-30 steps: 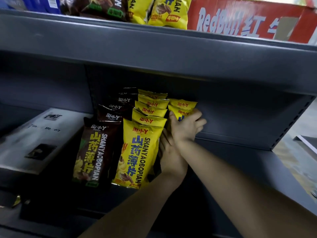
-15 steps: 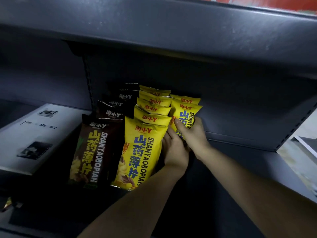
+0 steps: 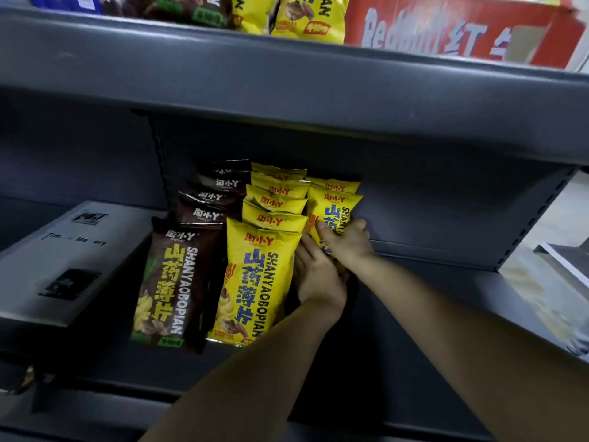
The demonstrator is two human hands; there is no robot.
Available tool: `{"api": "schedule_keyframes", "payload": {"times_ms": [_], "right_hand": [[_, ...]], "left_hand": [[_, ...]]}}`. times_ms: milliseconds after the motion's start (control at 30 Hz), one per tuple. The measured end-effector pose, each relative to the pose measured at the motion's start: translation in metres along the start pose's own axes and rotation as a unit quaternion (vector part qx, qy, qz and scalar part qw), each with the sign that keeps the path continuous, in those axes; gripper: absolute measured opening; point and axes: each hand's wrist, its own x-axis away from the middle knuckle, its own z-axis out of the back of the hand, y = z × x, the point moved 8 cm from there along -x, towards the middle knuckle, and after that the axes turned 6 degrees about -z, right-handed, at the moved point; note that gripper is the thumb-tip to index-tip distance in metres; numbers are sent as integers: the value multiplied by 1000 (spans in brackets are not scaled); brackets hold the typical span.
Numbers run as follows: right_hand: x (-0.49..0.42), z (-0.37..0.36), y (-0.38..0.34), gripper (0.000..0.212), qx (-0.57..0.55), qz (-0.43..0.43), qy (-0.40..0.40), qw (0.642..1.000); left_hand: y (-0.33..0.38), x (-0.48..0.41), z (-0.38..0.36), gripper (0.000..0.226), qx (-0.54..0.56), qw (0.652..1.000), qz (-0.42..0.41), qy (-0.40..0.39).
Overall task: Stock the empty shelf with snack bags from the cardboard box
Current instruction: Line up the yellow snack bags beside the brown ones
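Yellow foil marks the thing being handled. In the head view, a yellow snack bag [image 3: 333, 208] is stood upright at the front of a short third row, at the right end of the stock on the lower shelf [image 3: 446, 301], and one more yellow top is seen just behind it. Its long axis is set near vertical and its printed face is turned outward.

The right hand [image 3: 349, 245] is closed round the bag's lower part, with the thumb laid across the face and the fingers curled round the right edge. The left hand [image 3: 318, 277] is held flat with straight fingers and nothing grasped. It is wedged between that bag and the front bag of the middle row [image 3: 255, 275], touching both as far as can be told. A brown row [image 3: 173, 282] is stood further left.

The bag lies ahead of and above both wrists, so the right hand is judged the one to settle it. Bare shelf is left to its right. The cardboard box is not seen. More bags and a red carton [image 3: 446, 30] are carried on the upper shelf [image 3: 287, 81].
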Motion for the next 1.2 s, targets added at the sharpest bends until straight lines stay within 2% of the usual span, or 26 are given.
{"api": "schedule_keyframes", "payload": {"times_ms": [100,167,233,333,467,567,800,967,1067,1200], "right_hand": [[7,17,4,75,33,-2,15,999],[14,28,7,70,61,2,26,998],[23,39,12,65,69,8,28,997],[45,57,25,57,71,10,21,997],[82,91,52,51,73,11,25,997],[114,113,77,44,61,27,7,998],[190,160,142,16,30,76,14,997],[232,168,213,11,27,67,-13,997],[256,162,256,11,29,38,-52,998],[269,147,318,25,86,-35,-94,991]], "left_hand": [[6,10,8,117,-26,999,23,30],[16,22,18,101,-27,999,13,41],[33,36,22,80,-20,1000,-22,9],[58,55,39,54,-26,996,-84,19],[83,82,47,26,-50,990,-128,-25],[102,108,54,25,-68,985,-148,-49],[145,197,43,30,-12,979,-174,-102],[153,274,13,30,25,969,-216,-120],[142,311,-19,29,-4,961,-208,-184],[107,353,-71,26,-45,929,-182,-320]]}}
